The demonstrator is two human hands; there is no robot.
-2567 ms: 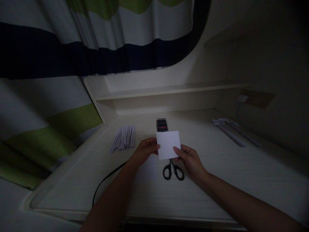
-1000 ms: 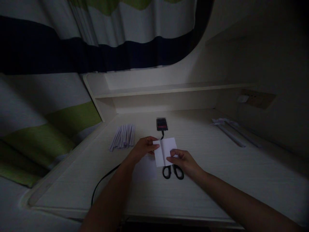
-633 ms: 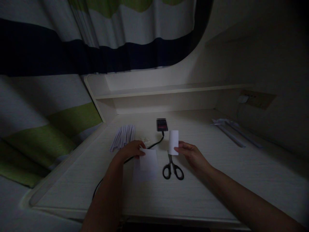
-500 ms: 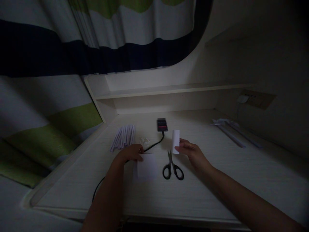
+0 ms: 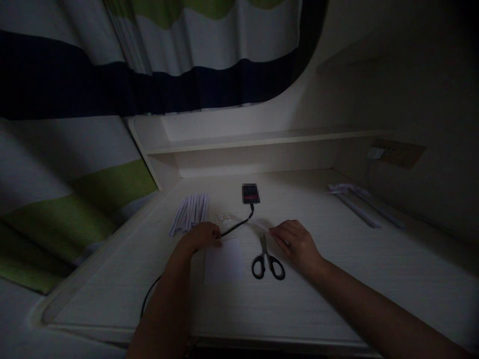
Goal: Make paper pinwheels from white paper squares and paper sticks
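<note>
Lower centre of the frame, the left hand [image 5: 202, 235] presses its fingertips on the top edge of a paper sheet [image 5: 224, 260] lying flat on the table [image 5: 337, 279]. The right hand [image 5: 294, 240] pinches a blurred paper strip [image 5: 262, 224] beside the scissors [image 5: 267, 260]. Steady, flat pressure would keep the paper from sliding. No containers are visible.
</note>
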